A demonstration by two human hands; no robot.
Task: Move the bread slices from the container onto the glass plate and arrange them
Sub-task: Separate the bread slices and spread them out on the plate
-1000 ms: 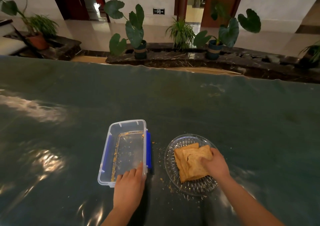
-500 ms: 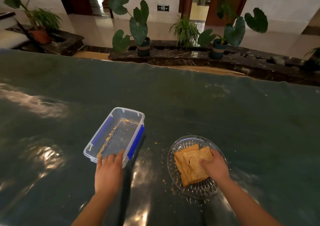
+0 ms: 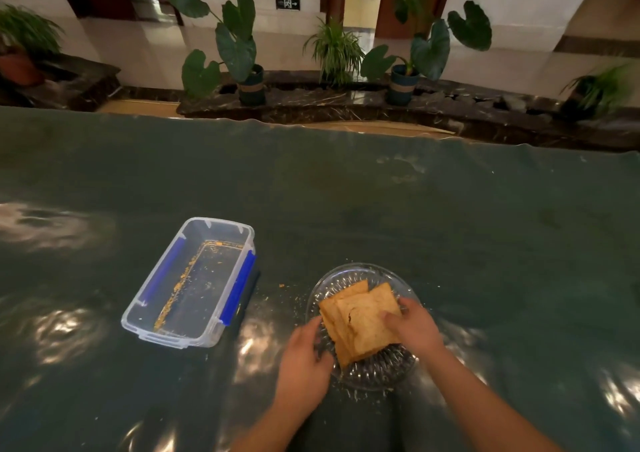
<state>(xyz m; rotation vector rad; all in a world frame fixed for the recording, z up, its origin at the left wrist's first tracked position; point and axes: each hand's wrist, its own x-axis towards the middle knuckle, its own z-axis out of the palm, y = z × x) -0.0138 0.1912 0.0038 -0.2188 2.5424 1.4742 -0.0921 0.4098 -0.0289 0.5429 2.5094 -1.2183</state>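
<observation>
A stack of toasted bread slices [image 3: 360,320] lies on the round glass plate [image 3: 346,275], slightly fanned. My right hand [image 3: 414,327] rests its fingers on the stack's right edge. My left hand [image 3: 304,358] touches the plate's left rim beside the stack's near corner, fingers curled. The clear plastic container [image 3: 194,282] with blue clips sits to the left, angled, holding only crumbs. Neither hand touches it.
The dark green glossy table [image 3: 381,209] stretches far back. Crumbs are scattered between container and plate. Potted plants [image 3: 239,53] stand on a stone ledge beyond the table's far edge.
My left hand pushed the container away to the left, let it go and moved right to the plate's rim. My right hand stayed on the bread stack.
</observation>
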